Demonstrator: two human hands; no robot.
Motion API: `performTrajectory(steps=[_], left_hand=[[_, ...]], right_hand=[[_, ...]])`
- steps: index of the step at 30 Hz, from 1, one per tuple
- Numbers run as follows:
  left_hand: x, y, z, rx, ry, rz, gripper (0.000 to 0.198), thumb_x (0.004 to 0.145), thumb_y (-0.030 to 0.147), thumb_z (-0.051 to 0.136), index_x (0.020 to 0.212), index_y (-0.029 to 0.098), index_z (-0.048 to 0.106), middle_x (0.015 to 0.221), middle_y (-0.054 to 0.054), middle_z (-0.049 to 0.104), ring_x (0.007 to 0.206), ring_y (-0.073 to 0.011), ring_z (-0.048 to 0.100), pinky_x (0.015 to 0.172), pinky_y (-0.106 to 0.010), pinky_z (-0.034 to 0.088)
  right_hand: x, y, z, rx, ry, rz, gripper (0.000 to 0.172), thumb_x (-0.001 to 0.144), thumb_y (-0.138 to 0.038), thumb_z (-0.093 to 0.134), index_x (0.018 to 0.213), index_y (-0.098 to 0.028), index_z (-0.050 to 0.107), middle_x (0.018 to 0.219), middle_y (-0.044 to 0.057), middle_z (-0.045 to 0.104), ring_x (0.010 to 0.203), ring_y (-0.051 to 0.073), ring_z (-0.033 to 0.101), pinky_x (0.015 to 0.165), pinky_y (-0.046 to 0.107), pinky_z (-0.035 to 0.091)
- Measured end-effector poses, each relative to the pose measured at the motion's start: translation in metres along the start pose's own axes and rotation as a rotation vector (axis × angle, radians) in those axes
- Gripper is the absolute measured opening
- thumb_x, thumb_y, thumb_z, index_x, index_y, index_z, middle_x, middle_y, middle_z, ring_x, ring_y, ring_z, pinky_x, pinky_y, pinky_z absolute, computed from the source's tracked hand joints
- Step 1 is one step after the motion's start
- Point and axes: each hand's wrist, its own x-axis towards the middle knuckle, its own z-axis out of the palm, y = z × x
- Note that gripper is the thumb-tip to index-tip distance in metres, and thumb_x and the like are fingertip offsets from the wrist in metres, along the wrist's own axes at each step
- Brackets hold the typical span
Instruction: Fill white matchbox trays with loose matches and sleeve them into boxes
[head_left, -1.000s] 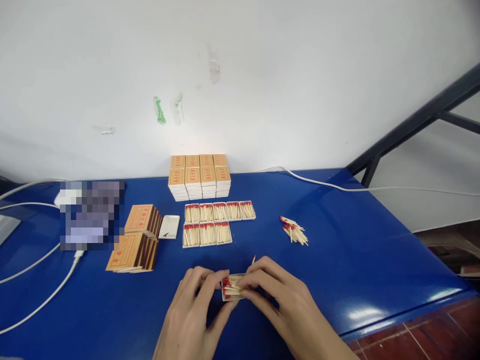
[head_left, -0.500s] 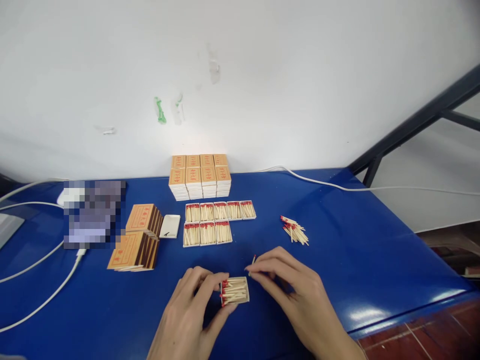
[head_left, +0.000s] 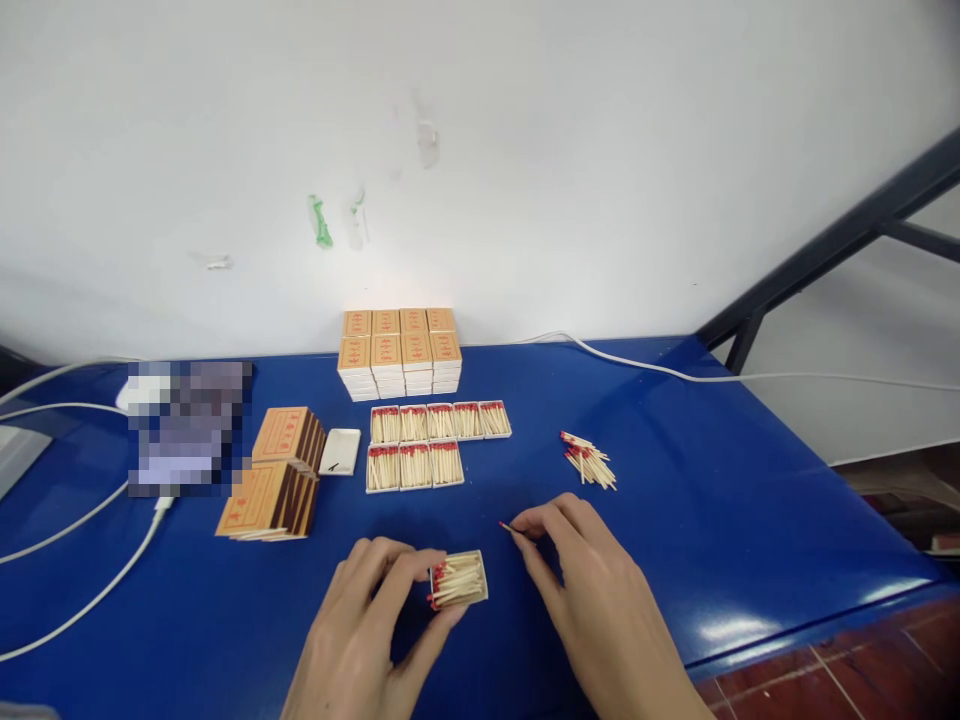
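My left hand (head_left: 367, 625) grips a small white matchbox tray (head_left: 484, 578) by its sides, between thumb and fingers. Inside it lie many matches (head_left: 459, 580), their red heads toward the left. Just right of the tray, my right hand (head_left: 589, 585) pinches a single match (head_left: 507, 527) between thumb and forefinger, its red head pointing left. Beyond the hands stand two rows of filled matchbox trays (head_left: 415, 467) with red heads facing away from me. A loose pile of matches (head_left: 591, 464) rests on the table to the right.
Stacked closed matchboxes (head_left: 401, 350) stand against the wall. Orange matchbox sleeves (head_left: 274, 475) are grouped at left, beside a white tray (head_left: 341, 452) holding a small dark piece. A blurred-out object (head_left: 191, 430) and white cables (head_left: 97, 620) lie farther left on the blue table (head_left: 720, 480).
My left hand and the tray have shifted slightly left. My right hand has drawn a little away from the tray, and its match has turned from nearly upright to pointing left.
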Motion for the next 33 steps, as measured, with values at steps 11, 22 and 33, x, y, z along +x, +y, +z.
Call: performTrajectory(steps=[11, 22, 33], left_hand=[[-0.002, -0.001, -0.002, -0.092, 0.004, -0.049, 0.027, 0.111, 0.051, 0.065, 0.131, 0.033, 0.066, 0.103, 0.001, 0.073, 0.078, -0.0147, 0.073, 0.073, -0.024, 0.067], [-0.014, -0.002, 0.000, -0.032, 0.047, -0.118, 0.025, 0.109, 0.043, 0.072, 0.131, 0.032, 0.070, 0.096, 0.003, 0.074, 0.066, -0.0115, 0.071, 0.063, -0.020, 0.063], [-0.019, 0.004, 0.010, -0.080, 0.035, -0.145, 0.034, 0.116, 0.039, 0.057, 0.145, 0.037, 0.074, 0.122, -0.004, 0.076, 0.089, -0.0150, 0.082, 0.055, -0.018, 0.058]], right_hand=[[0.000, -0.024, -0.002, 0.018, -0.016, -0.278, 0.020, 0.112, -0.009, 0.050, 0.114, -0.021, 0.066, 0.110, 0.009, 0.071, 0.091, 0.024, 0.067, 0.068, 0.035, 0.061], [0.016, -0.033, -0.003, 0.029, -0.168, -0.392, 0.028, 0.106, -0.001, 0.053, 0.110, -0.021, 0.071, 0.107, 0.007, 0.069, 0.095, 0.023, 0.068, 0.086, 0.040, 0.063], [0.004, -0.024, -0.004, 0.418, -0.279, -0.061, 0.024, 0.118, -0.025, 0.054, 0.137, -0.031, 0.067, 0.129, 0.004, 0.069, 0.114, 0.016, 0.075, 0.100, 0.032, 0.064]])
